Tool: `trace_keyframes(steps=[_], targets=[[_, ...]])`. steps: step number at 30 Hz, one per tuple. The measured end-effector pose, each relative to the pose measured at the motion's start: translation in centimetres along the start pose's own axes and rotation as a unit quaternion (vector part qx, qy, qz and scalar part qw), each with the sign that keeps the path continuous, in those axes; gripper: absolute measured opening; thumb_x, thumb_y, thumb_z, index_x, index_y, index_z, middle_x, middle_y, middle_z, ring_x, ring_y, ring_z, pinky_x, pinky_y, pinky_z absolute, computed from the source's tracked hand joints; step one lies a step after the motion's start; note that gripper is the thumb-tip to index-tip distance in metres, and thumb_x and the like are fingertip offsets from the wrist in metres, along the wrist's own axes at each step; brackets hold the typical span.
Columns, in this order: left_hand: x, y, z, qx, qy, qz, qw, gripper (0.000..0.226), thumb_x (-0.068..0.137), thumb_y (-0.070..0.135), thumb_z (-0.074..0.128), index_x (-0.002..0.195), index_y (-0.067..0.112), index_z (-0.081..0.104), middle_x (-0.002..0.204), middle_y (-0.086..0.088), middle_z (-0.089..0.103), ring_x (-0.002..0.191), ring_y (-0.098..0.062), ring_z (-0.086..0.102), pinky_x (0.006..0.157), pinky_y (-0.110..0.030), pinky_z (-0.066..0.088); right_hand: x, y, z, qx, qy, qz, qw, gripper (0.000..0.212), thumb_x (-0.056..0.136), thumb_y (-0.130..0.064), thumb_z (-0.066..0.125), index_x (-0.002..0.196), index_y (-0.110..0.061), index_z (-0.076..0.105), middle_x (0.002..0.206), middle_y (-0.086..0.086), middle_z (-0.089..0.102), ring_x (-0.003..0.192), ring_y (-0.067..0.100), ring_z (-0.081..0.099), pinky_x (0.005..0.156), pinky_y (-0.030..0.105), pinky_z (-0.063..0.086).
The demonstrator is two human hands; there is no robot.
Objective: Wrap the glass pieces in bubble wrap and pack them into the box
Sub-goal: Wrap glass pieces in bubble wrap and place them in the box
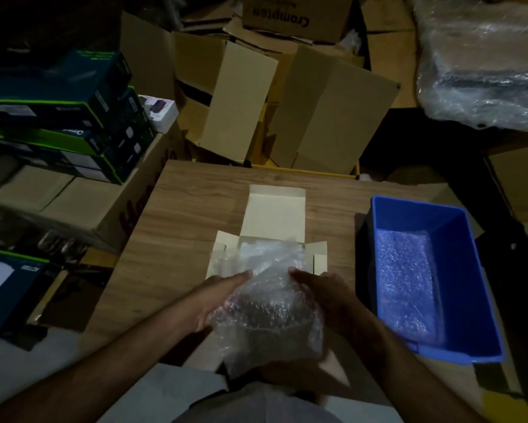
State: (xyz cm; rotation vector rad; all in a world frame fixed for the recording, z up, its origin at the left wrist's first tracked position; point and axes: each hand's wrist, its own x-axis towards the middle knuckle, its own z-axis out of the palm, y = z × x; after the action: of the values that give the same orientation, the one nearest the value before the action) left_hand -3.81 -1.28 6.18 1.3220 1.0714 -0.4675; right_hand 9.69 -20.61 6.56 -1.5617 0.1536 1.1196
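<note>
dim light | corners dark | left edge blurred | wide-angle bending

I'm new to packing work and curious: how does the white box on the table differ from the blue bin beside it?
The white box is thin card with its flaps folded open; the blue bin is a rigid tub with no flaps. The box sits at the middle of the table, straight ahead of the hands, while the bin sits at the right edge. The bin looks bigger and deeper. Both are open on top and hold bubble wrap.
</note>
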Motion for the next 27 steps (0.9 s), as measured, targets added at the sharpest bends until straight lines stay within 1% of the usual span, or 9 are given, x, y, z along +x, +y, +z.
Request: trace_keyframes(steps=[3, 7, 11, 14, 17, 19, 21, 25, 27], targets=[[0.1, -0.7, -0.1, -0.045, 0.131, 0.187, 0.973, 0.084, 0.075, 0.062, 0.079, 0.143, 0.030, 0.041, 0.141, 0.001, 0.058, 0.122, -0.022, 0.063, 0.091, -0.040, 0.059, 0.1, 1.2, 0.1, -0.021, 0.021, -0.104, 0.994, 0.082, 0.085, -0.016, 0.081, 0.145, -0.021, 0.025, 0.092, 0.009, 0.078, 0.078, 0.020, 0.077, 0.064, 0.029, 0.061], [-0.1, -0.4, -0.9, -0.077, 0.115, 0.350, 0.926, 0.088, 0.085, 0.019, 0.081, 0.150, 0.048, 0.029, 0.147, 0.022, 0.049, 0.129, 0.004, 0.053, 0.097, -0.021, 0.053, -0.3, 0.4, -0.3, -0.069, -0.064, -0.203, 0.975, 0.067, 0.095, -0.008, 0.066, 0.149, -0.036, 0.038, 0.122, 0.012, 0.066, 0.103, 0.031, 0.071, 0.083, 0.045, 0.063], [-0.7, 0.8, -2.9, 0.014, 0.009, 0.366, 0.931, 0.056, 0.085, 0.015, 0.080, 0.134, 0.035, 0.064, 0.134, 0.019, 0.066, 0.125, -0.004, 0.060, 0.088, -0.013, 0.053, -0.3, -0.3, -0.1, -0.040, -0.109, -0.206, 0.972, 0.059, 0.090, -0.008, 0.071, 0.144, -0.024, 0.054, 0.131, 0.009, 0.066, 0.120, 0.029, 0.065, 0.098, 0.053, 0.056], [-1.2, 1.7, -3.9, 0.046, -0.012, 0.346, 0.937, 0.070, 0.071, 0.007, 0.089, 0.135, 0.021, 0.065, 0.124, 0.002, 0.073, 0.111, -0.007, 0.070, 0.089, -0.017, 0.056, 0.0, -0.4, 0.7, -0.033, -0.075, -0.230, 0.970, 0.060, 0.080, -0.007, 0.082, 0.135, -0.017, 0.063, 0.122, 0.006, 0.074, 0.113, 0.027, 0.070, 0.093, 0.049, 0.059], [-2.0, 3.2, -3.8, 0.105, 0.023, 0.321, 0.941, 0.085, 0.065, -0.005, 0.090, 0.141, 0.009, 0.056, 0.115, 0.000, 0.073, 0.081, 0.006, 0.070, 0.077, -0.012, 0.056, 0.2, -0.7, 1.0, -0.111, -0.019, -0.262, 0.959, 0.056, 0.077, -0.009, 0.085, 0.125, -0.033, 0.069, 0.113, -0.007, 0.075, 0.104, 0.017, 0.073, 0.082, 0.039, 0.064], [-2.4, 4.2, -3.8, 0.177, 0.070, 0.315, 0.930, 0.078, 0.066, 0.004, 0.094, 0.137, 0.009, 0.061, 0.117, 0.003, 0.072, 0.089, 0.008, 0.068, 0.083, -0.014, 0.056, 0.1, -1.0, 1.2, -0.240, 0.012, -0.296, 0.924, 0.059, 0.076, -0.016, 0.087, 0.126, -0.038, 0.065, 0.101, -0.015, 0.075, 0.095, 0.003, 0.072, 0.080, 0.028, 0.063], [-2.8, 4.8, -4.2, 0.280, 0.134, 0.338, 0.888, 0.045, 0.072, 0.021, 0.092, 0.114, 0.022, 0.076, 0.111, 0.007, 0.075, 0.093, 0.002, 0.069, 0.086, -0.025, 0.059, -0.2, -1.6, 1.4, -0.350, 0.058, -0.317, 0.880, 0.059, 0.076, -0.027, 0.088, 0.130, -0.032, 0.065, 0.101, -0.020, 0.070, 0.091, -0.001, 0.070, 0.081, 0.023, 0.061], [-3.6, 5.7, -5.3, 0.388, 0.188, 0.406, 0.806, 0.009, 0.081, 0.043, 0.079, 0.085, 0.037, 0.074, 0.116, 0.005, 0.055, 0.116, -0.015, 0.048, 0.094, -0.035, 0.043, -1.6, -4.1, 0.5, -0.377, 0.024, -0.290, 0.880, 0.014, 0.080, -0.038, 0.084, 0.087, -0.028, 0.077, 0.100, -0.006, 0.073, 0.092, 0.008, 0.070, 0.081, 0.039, 0.062], [-3.9, 6.0, -6.4, 0.273, 0.069, 0.416, 0.865, 0.018, 0.083, 0.045, 0.077, 0.095, 0.031, 0.076, 0.131, 0.011, 0.057, 0.126, -0.007, 0.052, 0.098, -0.033, 0.047, -2.3, -5.5, -0.6, -0.341, -0.037, -0.274, 0.899, 0.020, 0.079, -0.039, 0.084, 0.084, -0.022, 0.076, 0.104, 0.005, 0.069, 0.101, 0.019, 0.067, 0.089, 0.040, 0.059]])
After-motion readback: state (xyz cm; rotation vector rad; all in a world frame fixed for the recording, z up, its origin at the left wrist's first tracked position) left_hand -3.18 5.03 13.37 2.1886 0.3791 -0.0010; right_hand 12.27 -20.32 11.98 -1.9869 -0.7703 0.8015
